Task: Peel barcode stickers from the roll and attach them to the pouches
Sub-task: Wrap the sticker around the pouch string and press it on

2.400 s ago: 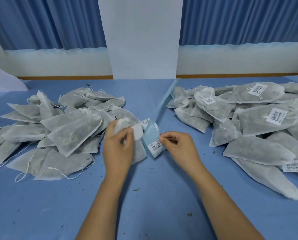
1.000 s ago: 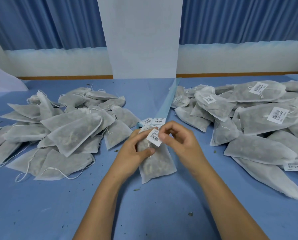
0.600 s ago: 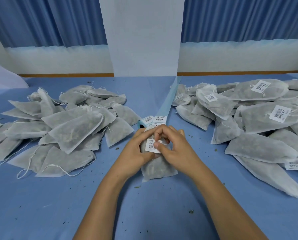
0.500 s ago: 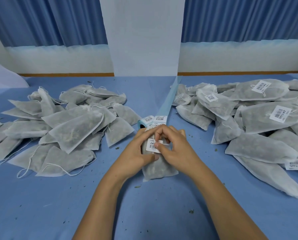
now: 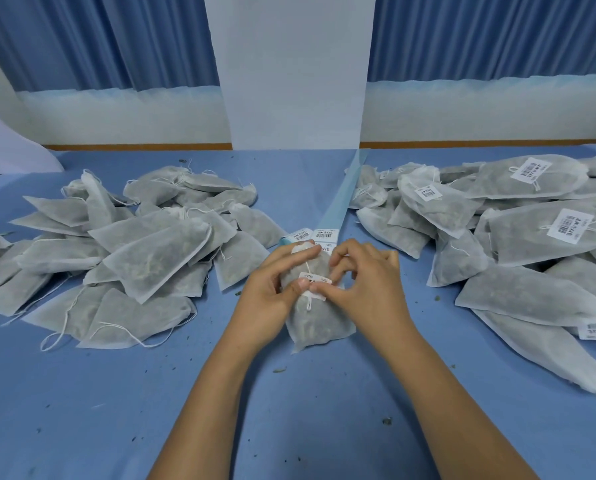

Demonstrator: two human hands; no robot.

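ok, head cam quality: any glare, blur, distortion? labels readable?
Head view: soft even light, no glare, faint shadows on the table; edges stretched by the wide angle, see the long pouch at lower right; centre sharp, but the left hand and right hand cover part of the sticker on the held pouch, print unreadable.

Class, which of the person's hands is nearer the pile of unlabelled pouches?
Left. The left hand lies just right of the unlabelled pile; the right hand is farther off, beyond the held pouch.
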